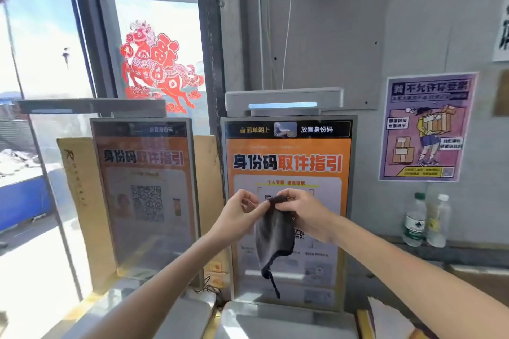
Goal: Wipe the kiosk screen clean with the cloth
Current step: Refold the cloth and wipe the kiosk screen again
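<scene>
Item: cloth (272,239). Dark grey, soft, limp; hangs in a loose fold below both hands, a thin strand trailing from its lower end. Upper edge bunched between the hands.

Left hand (237,217): thumb and forefinger pinching the cloth's top corner, other fingers curled. Right hand (305,215): closed over the same upper edge, just beside the left hand.

Kiosk screen (289,165): directly behind the hands; flat, glossy, upright panel, orange and white graphics, grey frame. Whether the cloth touches the glass cannot be told.

Second kiosk (143,187): to the left of the left hand, duller, glare-washed.

Two plastic bottles (425,220): clear, well to the right of the right hand.

Step in hand, judged: readying the cloth. Best spread or folded into a flat pad, strand tucked in, then pressed evenly and drawn across the glass in overlapping passes from the top.
</scene>
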Available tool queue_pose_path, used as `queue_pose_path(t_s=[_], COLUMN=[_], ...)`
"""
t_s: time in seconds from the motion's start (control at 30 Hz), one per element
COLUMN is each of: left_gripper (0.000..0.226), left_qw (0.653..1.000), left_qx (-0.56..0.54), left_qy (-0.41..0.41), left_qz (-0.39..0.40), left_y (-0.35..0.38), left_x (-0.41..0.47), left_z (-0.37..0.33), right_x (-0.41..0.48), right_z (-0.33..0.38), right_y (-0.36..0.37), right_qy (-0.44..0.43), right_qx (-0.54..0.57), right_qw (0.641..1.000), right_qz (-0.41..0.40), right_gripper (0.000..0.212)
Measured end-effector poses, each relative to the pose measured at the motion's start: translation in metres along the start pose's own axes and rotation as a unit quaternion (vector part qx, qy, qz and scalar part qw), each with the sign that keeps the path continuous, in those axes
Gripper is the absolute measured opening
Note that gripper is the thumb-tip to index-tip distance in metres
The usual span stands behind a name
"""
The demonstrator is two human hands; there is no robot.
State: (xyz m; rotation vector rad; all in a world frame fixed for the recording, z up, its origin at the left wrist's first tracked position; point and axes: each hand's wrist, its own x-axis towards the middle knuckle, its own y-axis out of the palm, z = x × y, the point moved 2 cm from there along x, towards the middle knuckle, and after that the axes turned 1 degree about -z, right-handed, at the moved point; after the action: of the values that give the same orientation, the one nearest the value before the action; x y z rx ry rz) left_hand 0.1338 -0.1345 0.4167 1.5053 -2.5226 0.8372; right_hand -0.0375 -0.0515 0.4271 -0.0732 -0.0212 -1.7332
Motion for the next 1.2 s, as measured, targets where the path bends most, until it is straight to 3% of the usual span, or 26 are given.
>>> queue_pose_path(t_s=[0.1,0.17,0.23,0.37,0.43,0.53,0.67,0.77,0.9,1.07,1.2], left_gripper=[0.05,0.038,0.031,0.027,0.009,0.04,0.064,0.042,0.01,0.036,0.023], left_qw=[0.99,0.978,0.974,0.98,0.971,0.961,0.937,0.933,0.947,0.973,0.974], left_qx=[-0.005,-0.008,-0.013,-0.088,-0.127,-0.124,-0.072,-0.028,-0.037,0.027,0.012], left_qy=[-0.021,-0.03,-0.031,0.002,0.047,0.071,0.149,0.203,0.19,0.164,0.147], left_qz=[0.137,0.207,0.222,0.18,0.197,0.238,0.308,0.296,0.255,0.159,0.171], left_y=[-0.008,-0.008,-0.004,-0.007,-0.016,-0.028,-0.037,-0.042,-0.044,-0.04,-0.041], left_x=[0.0,0.0,0.001,-0.007,-0.008,-0.002,0.006,0.016,0.024,0.039,0.048], left_z=[0.001,0.003,0.005,-0.01,-0.022,-0.044,-0.061,-0.056,-0.049,-0.031,-0.025], right_x=[-0.002,-0.003,0.0,0.005,0.006,0.007,0.008,0.01,0.015,0.014,0.011], right_z=[0.009,0.014,0.014,0.01,0.008,0.004,0.007,0.011,0.012,0.013,0.016], right_y=[-0.006,-0.01,-0.013,-0.026,-0.033,-0.035,-0.028,-0.027,-0.024,-0.018,-0.014], right_qy=[0.018,0.028,0.031,0.028,0.033,0.041,0.039,0.038,0.037,0.027,0.006], right_qx=[0.049,0.08,0.077,0.015,0.004,0.005,-0.004,-0.014,-0.021,-0.065,-0.065], right_qw=[0.998,0.996,0.995,0.988,0.984,0.985,0.987,0.985,0.985,0.984,0.987], right_qz=[-0.019,-0.023,-0.053,-0.15,-0.173,-0.165,-0.154,-0.165,-0.165,-0.165,-0.149], right_gripper=[0.014,0.016,0.017,0.019,0.019,0.018,0.015,0.014,0.019,0.022,0.018])
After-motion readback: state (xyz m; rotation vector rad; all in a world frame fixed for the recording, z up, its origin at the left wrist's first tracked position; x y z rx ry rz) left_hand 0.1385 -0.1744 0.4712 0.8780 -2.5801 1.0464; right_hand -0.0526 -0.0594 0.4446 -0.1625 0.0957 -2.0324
